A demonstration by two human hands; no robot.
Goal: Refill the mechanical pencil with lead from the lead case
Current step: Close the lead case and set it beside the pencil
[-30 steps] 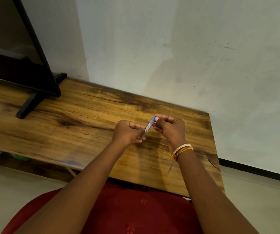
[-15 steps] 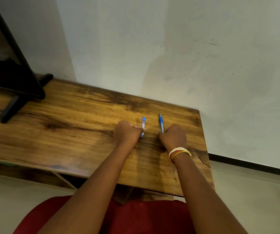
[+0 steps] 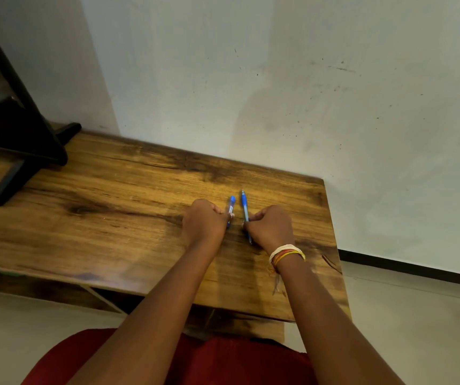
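Note:
A blue mechanical pencil (image 3: 245, 208) lies on the wooden table (image 3: 117, 207), tip pointing towards the wall. My right hand (image 3: 272, 227) rests on the table with its fingers pinched on the pencil's lower half. To its left lies a small clear lead case (image 3: 230, 209) with a blue cap. My left hand (image 3: 205, 222) is curled beside it, fingertips holding the case's near end. Both items lie nearly parallel, a few centimetres apart.
A black monitor stand (image 3: 26, 159) occupies the table's far left. A white wall (image 3: 279, 93) runs directly behind the table. The table's right edge is close to my right hand. Red cloth (image 3: 195, 362) covers my lap below.
A second ago both hands held the lead case together above the table. Now the hands are apart and down on the table, left on the case, right on the pencil.

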